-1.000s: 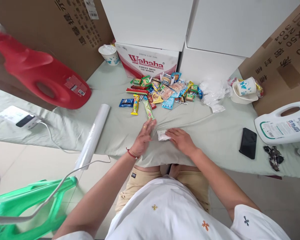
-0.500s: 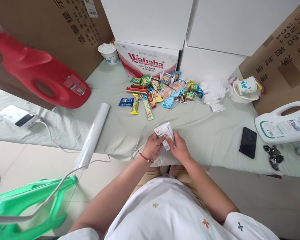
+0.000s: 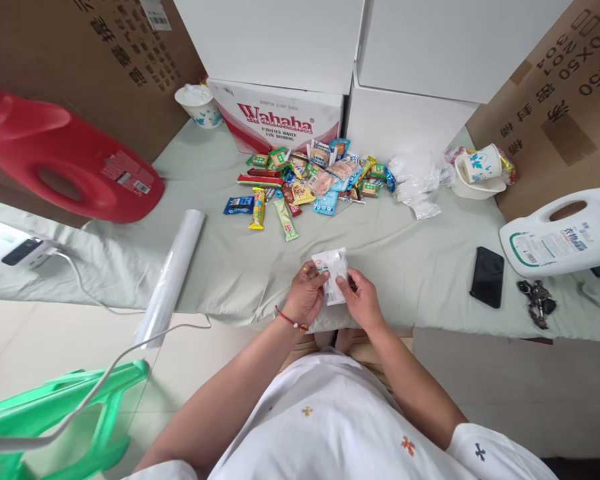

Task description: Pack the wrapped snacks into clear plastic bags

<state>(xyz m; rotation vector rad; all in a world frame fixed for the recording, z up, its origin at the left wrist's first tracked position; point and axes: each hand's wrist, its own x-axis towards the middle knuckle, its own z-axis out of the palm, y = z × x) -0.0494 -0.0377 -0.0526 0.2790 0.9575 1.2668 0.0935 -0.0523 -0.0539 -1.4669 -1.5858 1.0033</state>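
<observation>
A small white plastic packet [image 3: 334, 267] with red and green print and a barcode is held between my two hands, above the front edge of the cloth-covered table. My left hand [image 3: 307, 290] pinches its left side, thumb on top. On the other side, my right hand [image 3: 363, 297] grips the right edge, also with the thumb on the front face. What the packet contains does not show. Beyond my hands lies a pile of wrapped snacks [image 3: 303, 190], with a green-wrapped bar [image 3: 286, 220] and a yellow-wrapped bar [image 3: 257, 208] nearest to me.
Crumpled clear plastic bags [image 3: 417, 180] lie right of the snacks. A red jug [image 3: 95, 173] and a plastic roll [image 3: 173, 273] are at left. At right are a phone [image 3: 487, 277], keys [image 3: 537, 303] and a white detergent bottle [image 3: 565, 233]. Boxes [image 3: 280, 120] stand behind.
The packet has turned flatter and more upright in my hands, showing more of its face. My thumbs now sit farther apart on it. The whole view has shifted slightly.
</observation>
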